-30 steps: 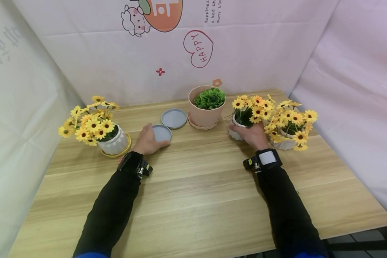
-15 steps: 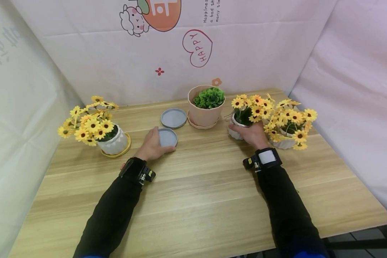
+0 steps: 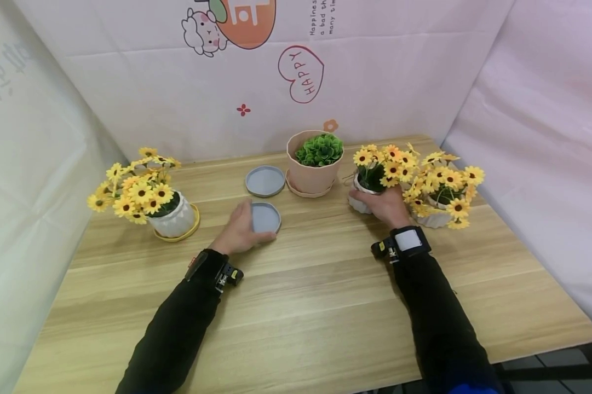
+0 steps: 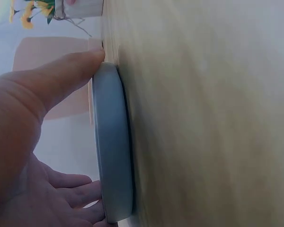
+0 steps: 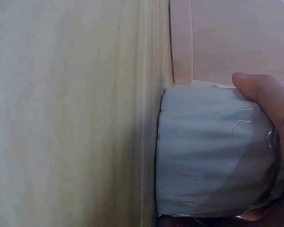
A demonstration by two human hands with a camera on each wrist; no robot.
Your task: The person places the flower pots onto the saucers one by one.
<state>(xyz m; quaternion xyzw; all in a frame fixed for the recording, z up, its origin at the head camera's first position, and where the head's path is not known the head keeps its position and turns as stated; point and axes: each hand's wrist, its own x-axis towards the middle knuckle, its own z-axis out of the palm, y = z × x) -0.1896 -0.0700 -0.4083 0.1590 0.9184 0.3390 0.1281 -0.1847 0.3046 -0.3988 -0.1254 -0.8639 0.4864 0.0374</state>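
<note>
My left hand (image 3: 241,230) holds a round blue-grey saucer (image 3: 266,217) from its left side, thumb on the near edge and fingers at the far edge. In the left wrist view the saucer (image 4: 112,142) lies low at the tabletop, its rim between thumb and fingers. My right hand (image 3: 386,207) grips a white ribbed flower pot (image 3: 358,204) of yellow daisies near its top. The right wrist view shows that pot (image 5: 213,151) standing on the table, the thumb on its side; most other fingers are hidden behind it.
A second blue-grey saucer (image 3: 265,181) lies beyond the held one. Beside it stands a pink pot (image 3: 312,175) with a green plant on a pink saucer. One daisy pot (image 3: 173,216) sits on a yellow saucer at left, another daisy pot (image 3: 434,219) at far right. White cloth (image 3: 177,109) walls the table (image 3: 315,317).
My left hand has slid the blue-grey saucer right and toward me, away from the second saucer. The right hand stays on its pot.
</note>
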